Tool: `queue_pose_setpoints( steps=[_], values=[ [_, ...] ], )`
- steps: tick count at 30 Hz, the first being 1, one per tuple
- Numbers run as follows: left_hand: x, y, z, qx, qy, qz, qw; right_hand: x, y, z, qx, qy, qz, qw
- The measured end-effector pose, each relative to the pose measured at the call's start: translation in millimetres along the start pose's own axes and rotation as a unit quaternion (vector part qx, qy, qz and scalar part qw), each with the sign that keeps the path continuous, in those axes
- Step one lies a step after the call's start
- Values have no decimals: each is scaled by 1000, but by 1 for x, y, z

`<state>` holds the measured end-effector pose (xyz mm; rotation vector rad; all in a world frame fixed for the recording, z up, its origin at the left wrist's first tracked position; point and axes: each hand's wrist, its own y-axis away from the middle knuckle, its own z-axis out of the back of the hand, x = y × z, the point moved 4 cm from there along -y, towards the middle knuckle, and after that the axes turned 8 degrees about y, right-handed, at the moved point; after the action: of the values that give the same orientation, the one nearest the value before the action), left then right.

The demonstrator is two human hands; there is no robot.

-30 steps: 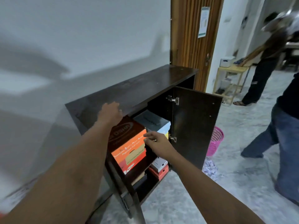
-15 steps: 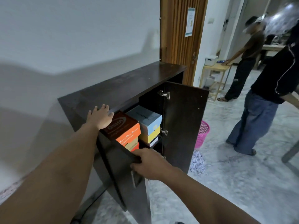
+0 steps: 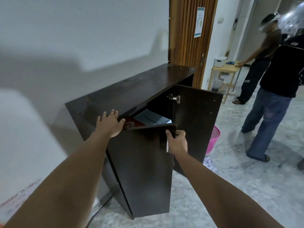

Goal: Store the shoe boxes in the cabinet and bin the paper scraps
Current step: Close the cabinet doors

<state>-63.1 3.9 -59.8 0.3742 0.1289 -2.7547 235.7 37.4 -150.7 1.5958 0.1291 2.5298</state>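
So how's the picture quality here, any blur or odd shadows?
Head view: dim light, wide-angle bending at the edges; soft arm shadows across the wall; the cabinet and both hands look fairly sharp, while the person at the right edge is smeared.

Dark brown wooden cabinet (image 3: 131, 89) is sitting against the wall, near door (image 3: 141, 170) half shut, far door (image 3: 197, 122) hanging open. Orange shoe box (image 3: 131, 124) and pale blue shoe box (image 3: 153, 119) are peeking out inside. White paper scraps (image 3: 209, 164) are lying by the pink mesh bin (image 3: 213, 140).
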Motion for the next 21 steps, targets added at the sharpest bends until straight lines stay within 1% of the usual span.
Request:
queue_pose_setpoints(
  steps=[2,4,7,10,15,18,21],
  values=[
    [-2,-2,1,-6,-2,2,1000,17,-13,-17,-4,-30,-16,999],
    [-4,-4,1,-3,1,5,1000,33,-29,-32,14,-39,-27,999],
    [-5,-7,0,-8,0,9,1000,53,-59,-55,93,-49,-27,994],
    [-5,-11,-1,-11,-21,13,1000,65,-89,-77,151,-38,-12,988],
    [-11,-27,-4,-11,-17,40,999,88,-106,-101,209,-8,19,978],
    [-18,-40,-9,-25,-26,47,998,98,-107,-107,245,-24,39,969],
    [-28,-59,-16,-39,-55,35,997,98,-118,-104,285,-34,45,957]
  ],
)
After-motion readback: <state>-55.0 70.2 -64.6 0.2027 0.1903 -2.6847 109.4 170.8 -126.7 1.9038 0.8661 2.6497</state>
